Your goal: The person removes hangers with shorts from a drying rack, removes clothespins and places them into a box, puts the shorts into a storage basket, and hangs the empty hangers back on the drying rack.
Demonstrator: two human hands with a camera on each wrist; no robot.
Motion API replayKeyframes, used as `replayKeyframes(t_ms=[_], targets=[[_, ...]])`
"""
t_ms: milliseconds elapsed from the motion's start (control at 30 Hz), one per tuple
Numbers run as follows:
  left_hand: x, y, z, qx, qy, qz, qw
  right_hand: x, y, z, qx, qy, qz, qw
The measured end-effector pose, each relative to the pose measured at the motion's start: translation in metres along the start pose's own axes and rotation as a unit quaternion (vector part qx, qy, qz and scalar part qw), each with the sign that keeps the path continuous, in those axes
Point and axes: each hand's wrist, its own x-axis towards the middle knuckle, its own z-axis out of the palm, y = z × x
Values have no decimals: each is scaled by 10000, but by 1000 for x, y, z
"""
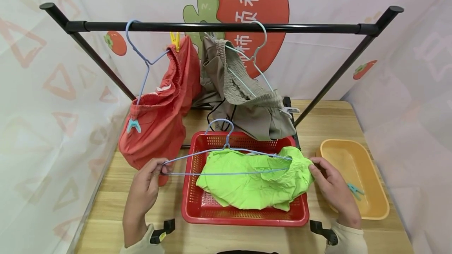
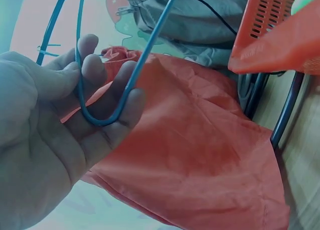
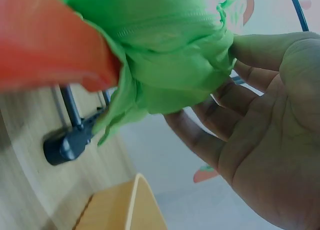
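A light-blue wire hanger (image 1: 226, 156) lies across bright green shorts (image 1: 254, 177) that sit in a red plastic basket (image 1: 197, 211). My left hand (image 1: 150, 177) grips the hanger's left corner (image 2: 102, 121), with fingers curled round the wire. At the other end my right hand (image 1: 330, 183) holds the waistband edge of the green shorts (image 3: 175, 74) between thumb and fingers; the hanger's right end is hidden inside the cloth. Red shorts (image 1: 159, 128) and beige shorts (image 1: 243, 101) hang on hangers from the black rail (image 1: 219, 27) behind the basket.
An orange tub (image 1: 367, 203) at the right holds a teal clothes peg (image 1: 354, 190). The rack's slanted black legs (image 1: 335, 77) stand on the wooden table (image 1: 106, 207). A yellow peg (image 1: 174, 40) clips the red shorts. Printed fabric walls surround the table.
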Motion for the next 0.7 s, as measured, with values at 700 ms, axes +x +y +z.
replayKeyframes(t_ms=[700], targets=[[-1,4,19,-744,-155,-94,9971,2,3,1,696,-978,-155,9927]])
